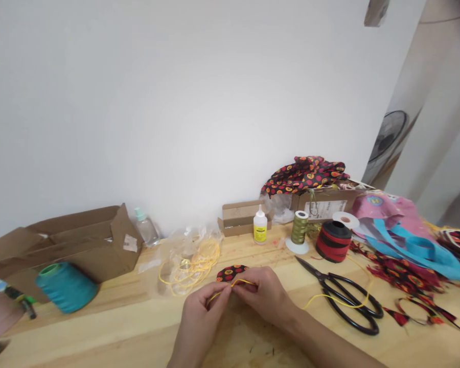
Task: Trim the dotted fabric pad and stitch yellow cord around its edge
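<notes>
Both my hands meet low in the middle of the wooden table [111, 317]. My left hand [203, 314] pinches a thin yellow cord [242, 281] between thumb and fingers. My right hand [264, 294] is closed on the same cord just to the right. A small oval patch of dark patterned fabric [232, 272] lies right behind my fingertips. The cord trails right across the table and over the black scissors [345, 296]. A loose coil of yellow cord [191, 266] in clear plastic lies behind my left hand.
A teal thread cone [66, 286] and an open cardboard box [72, 240] are at the left. Behind stand a glue bottle [259, 225], a gold thread spool [300, 228] and a red-black ribbon roll [333, 241]. Patterned fabric, pink and blue cloth [402, 235] fill the right.
</notes>
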Demonstrator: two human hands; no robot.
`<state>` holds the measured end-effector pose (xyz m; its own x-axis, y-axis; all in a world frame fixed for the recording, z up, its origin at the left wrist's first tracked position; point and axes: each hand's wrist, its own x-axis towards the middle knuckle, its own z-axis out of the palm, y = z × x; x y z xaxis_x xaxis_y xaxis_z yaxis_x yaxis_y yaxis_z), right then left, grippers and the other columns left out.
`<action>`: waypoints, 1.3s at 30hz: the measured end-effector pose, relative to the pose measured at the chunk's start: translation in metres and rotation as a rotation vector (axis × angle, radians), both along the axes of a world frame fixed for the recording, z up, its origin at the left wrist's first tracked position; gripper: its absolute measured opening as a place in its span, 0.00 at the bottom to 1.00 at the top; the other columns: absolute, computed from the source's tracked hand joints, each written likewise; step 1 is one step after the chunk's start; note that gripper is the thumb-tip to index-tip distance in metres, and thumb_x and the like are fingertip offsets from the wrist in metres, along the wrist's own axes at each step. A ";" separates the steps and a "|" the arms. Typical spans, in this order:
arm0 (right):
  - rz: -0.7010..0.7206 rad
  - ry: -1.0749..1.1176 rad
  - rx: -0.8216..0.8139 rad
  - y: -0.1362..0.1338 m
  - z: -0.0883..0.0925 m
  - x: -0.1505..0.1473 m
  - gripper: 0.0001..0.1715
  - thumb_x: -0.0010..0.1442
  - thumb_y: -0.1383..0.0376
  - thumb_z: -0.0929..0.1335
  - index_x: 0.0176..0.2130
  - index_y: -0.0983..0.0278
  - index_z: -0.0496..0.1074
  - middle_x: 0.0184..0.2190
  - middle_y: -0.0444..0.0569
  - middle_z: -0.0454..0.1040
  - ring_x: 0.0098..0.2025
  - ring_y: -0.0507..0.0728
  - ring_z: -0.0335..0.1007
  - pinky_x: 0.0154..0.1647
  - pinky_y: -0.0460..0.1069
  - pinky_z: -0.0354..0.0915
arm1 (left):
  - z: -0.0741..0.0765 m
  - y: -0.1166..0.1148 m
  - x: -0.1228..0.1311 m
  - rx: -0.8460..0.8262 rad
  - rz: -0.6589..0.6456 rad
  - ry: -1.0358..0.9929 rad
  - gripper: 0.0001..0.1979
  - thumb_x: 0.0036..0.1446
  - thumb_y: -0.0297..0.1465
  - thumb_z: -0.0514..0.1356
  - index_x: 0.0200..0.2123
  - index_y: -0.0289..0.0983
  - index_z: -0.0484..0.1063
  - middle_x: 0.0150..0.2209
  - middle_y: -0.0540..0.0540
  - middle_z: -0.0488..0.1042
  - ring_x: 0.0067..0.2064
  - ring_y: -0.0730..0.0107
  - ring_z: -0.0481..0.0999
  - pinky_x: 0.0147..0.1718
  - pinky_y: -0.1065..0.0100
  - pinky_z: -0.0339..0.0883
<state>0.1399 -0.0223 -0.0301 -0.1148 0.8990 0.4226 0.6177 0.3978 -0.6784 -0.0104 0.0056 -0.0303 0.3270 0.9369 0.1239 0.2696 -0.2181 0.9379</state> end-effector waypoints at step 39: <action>-0.038 -0.031 -0.091 -0.008 0.002 -0.010 0.13 0.51 0.71 0.60 0.34 0.60 0.70 0.18 0.41 0.68 0.21 0.50 0.60 0.23 0.42 0.53 | 0.004 -0.002 0.007 -0.453 -0.050 -0.262 0.13 0.38 0.39 0.62 0.25 0.34 0.75 0.08 0.60 0.54 0.11 0.84 0.47 0.12 0.77 0.43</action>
<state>0.1304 -0.0308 -0.0280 -0.0921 0.9374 0.3358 0.6526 0.3116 -0.6907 -0.0033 0.0033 -0.0261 0.3851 0.8994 -0.2068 0.0134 0.2186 0.9757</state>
